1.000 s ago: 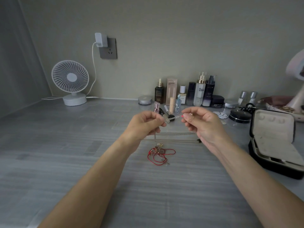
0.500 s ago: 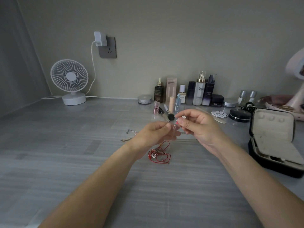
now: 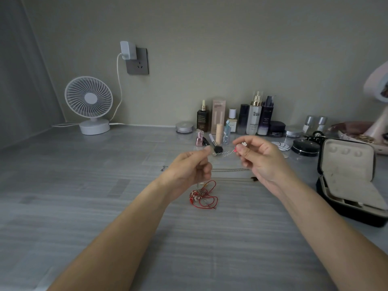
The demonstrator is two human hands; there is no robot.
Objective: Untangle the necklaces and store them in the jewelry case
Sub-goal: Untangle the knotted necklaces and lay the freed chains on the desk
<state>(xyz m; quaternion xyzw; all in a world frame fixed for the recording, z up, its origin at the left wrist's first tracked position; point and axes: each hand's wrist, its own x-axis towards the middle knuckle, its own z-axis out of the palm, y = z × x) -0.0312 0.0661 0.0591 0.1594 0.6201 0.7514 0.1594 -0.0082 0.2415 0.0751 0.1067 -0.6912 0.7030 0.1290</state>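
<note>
Grey wood-grain tabletop (image 3: pixel 105 206), white desk fan (image 3: pixel 89 103) set at its far left, tangled red cord necklace (image 3: pixel 202 195) laid at the centre, thin silver chain (image 3: pixel 228 170) stretched just beyond it, open black jewelry case (image 3: pixel 352 185) placed at the right, cosmetic bottles (image 3: pixel 255 116) lined along the back.

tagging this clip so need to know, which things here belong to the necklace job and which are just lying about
Job: silver chain pinched between left hand and right hand; red cord tangle on the table; thin chain lying flat behind it; open jewelry case.
Lying about: white fan; charger; cosmetic bottles; makeup brush; black compact.
</note>
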